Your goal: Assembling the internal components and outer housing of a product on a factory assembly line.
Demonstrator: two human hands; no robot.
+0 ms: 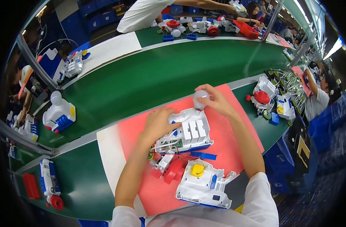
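Note:
A white plastic toy housing (198, 118) lies with its inner side up, showing ribs, wiring and a small circuit board. My left hand (157, 122) grips its left side, the thumb reaching over the inside. In my right hand (217, 101) is a frosted white bulb-shaped part (200, 99), held at the housing's far edge. Thin wires run from the housing to a red and white wheel-like part (173, 171) just below it. Closer to me lies the other half shell (205, 184), white with a yellow piece inside. A small blue plastic piece (204, 155) rests between the two halves.
Under the parts is a red sheet (233, 125) on the green bench. Beyond a metal rail runs a green conveyor (150, 72) carrying an assembled white toy (59, 113). More toy parts (269, 94) and wires lie right. A toy (49, 181) sits left. Co-workers are opposite and right.

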